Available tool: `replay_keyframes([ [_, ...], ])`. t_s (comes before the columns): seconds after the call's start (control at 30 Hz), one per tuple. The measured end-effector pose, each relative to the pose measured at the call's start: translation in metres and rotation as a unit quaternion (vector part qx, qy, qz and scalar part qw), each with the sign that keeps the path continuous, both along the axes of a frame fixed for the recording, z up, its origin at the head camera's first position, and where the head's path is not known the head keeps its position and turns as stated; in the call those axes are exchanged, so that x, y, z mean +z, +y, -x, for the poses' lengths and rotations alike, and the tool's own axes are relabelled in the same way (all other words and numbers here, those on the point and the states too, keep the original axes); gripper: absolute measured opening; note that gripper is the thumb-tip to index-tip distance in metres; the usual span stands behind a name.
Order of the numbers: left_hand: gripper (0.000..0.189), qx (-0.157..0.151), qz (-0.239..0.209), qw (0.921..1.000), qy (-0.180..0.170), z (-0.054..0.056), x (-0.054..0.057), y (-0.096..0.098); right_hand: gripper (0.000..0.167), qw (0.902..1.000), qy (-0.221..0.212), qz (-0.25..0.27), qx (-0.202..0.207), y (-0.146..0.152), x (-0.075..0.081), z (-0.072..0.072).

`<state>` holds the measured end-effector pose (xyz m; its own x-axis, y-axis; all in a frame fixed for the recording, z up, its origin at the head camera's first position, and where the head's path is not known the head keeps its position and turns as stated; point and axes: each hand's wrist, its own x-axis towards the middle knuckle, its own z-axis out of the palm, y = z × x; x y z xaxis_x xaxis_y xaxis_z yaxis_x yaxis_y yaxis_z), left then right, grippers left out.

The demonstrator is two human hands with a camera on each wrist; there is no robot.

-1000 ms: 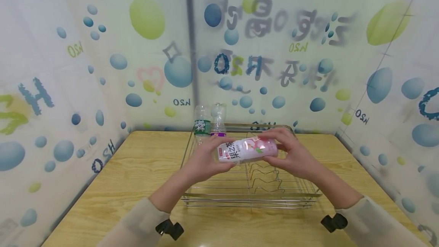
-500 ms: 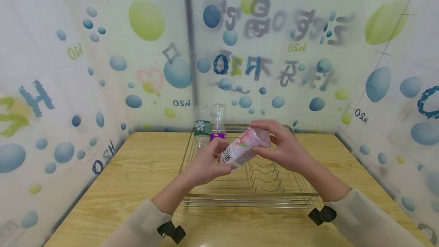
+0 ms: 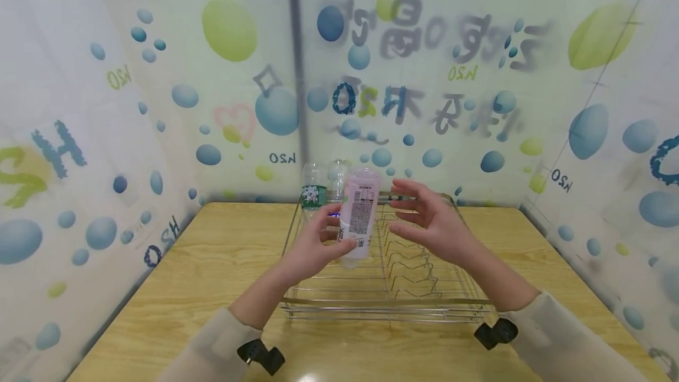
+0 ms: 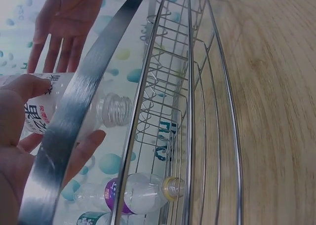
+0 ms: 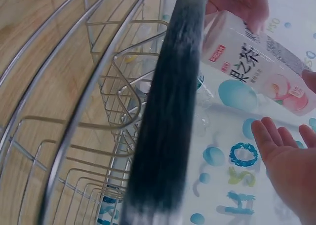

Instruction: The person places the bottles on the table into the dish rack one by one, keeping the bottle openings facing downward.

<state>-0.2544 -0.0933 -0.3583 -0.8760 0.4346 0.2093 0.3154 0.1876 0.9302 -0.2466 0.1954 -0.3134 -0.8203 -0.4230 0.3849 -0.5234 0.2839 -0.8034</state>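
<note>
My left hand (image 3: pixel 313 246) grips a clear plastic drink bottle (image 3: pixel 361 208) with a white and pink label, thumb in front and fingers round the far side. The bottle stands nearly upright, base up, above the wire rack (image 3: pixel 389 302). In the left wrist view its bare threaded neck (image 4: pixel 117 110) points towards the rack. My right hand (image 3: pixel 432 223) is just right of the bottle, fingers loosely spread and holding nothing. In the right wrist view the right hand (image 5: pixel 291 161) shows a gap from the bottle (image 5: pixel 252 67).
Two clear plastic bottles stand neck down at the rack's back left: one with a green label (image 3: pixel 313 196), one with a purple label (image 4: pixel 110 194). Zigzag wire dividers (image 3: pixel 411 276) run along the rack's middle. Under it is a wooden table (image 3: pixel 223 252); printed curtains (image 3: pixel 254 75) enclose it.
The bottle has turned from almost level, held by both hands, to nearly upright with its base up. My right hand has let go and moved slightly off it; the left keeps its grip.
</note>
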Motion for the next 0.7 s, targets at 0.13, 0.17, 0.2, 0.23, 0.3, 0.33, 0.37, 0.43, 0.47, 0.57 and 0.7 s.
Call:
replay_keyframes([
  [0.13,0.071,-0.003,-0.016,0.9993,-0.033,0.000,0.000,-0.001,0.077,0.9993,-0.031,-0.006,0.018,-0.007,-0.005,0.001],
  [0.17,0.071,-0.004,-0.017,0.9992,-0.037,0.000,0.000,-0.001,0.077,0.9990,-0.039,-0.007,0.022,-0.009,-0.006,0.001],
  [0.2,0.071,-0.006,-0.016,0.9990,-0.041,0.000,0.000,0.000,0.078,0.9987,-0.044,-0.009,0.026,-0.011,-0.008,0.002],
  [0.23,0.072,-0.007,-0.016,0.9989,-0.044,0.000,0.000,0.000,0.080,0.9983,-0.048,-0.010,0.031,-0.014,-0.009,0.002],
  [0.3,0.073,-0.009,-0.015,0.9986,-0.049,-0.001,0.000,0.001,0.083,0.9979,-0.054,-0.014,0.032,-0.019,-0.011,0.002],
  [0.33,0.073,-0.009,-0.015,0.9986,-0.051,-0.001,0.000,0.002,0.084,0.9978,-0.057,-0.014,0.031,-0.021,-0.012,0.002],
  [0.37,0.073,-0.010,-0.014,0.9985,-0.052,-0.001,0.000,0.002,0.084,0.9977,-0.060,-0.012,0.029,-0.023,-0.012,0.002],
  [0.43,0.073,-0.010,-0.012,0.9985,-0.052,-0.001,0.001,0.003,0.085,0.9977,-0.062,-0.010,0.023,-0.026,-0.013,0.002],
  [0.47,0.073,-0.010,-0.009,0.9987,-0.050,-0.002,0.001,0.003,0.084,0.9977,-0.065,-0.009,0.020,-0.027,-0.014,0.002],
  [0.57,0.072,-0.010,-0.003,0.9990,-0.044,-0.002,0.002,0.003,0.083,0.9972,-0.073,-0.007,0.015,-0.030,-0.014,0.002],
  [0.7,0.071,-0.013,0.001,0.9993,-0.036,-0.003,0.003,0.005,0.079,0.9968,-0.078,-0.009,0.013,-0.031,-0.015,0.003],
])
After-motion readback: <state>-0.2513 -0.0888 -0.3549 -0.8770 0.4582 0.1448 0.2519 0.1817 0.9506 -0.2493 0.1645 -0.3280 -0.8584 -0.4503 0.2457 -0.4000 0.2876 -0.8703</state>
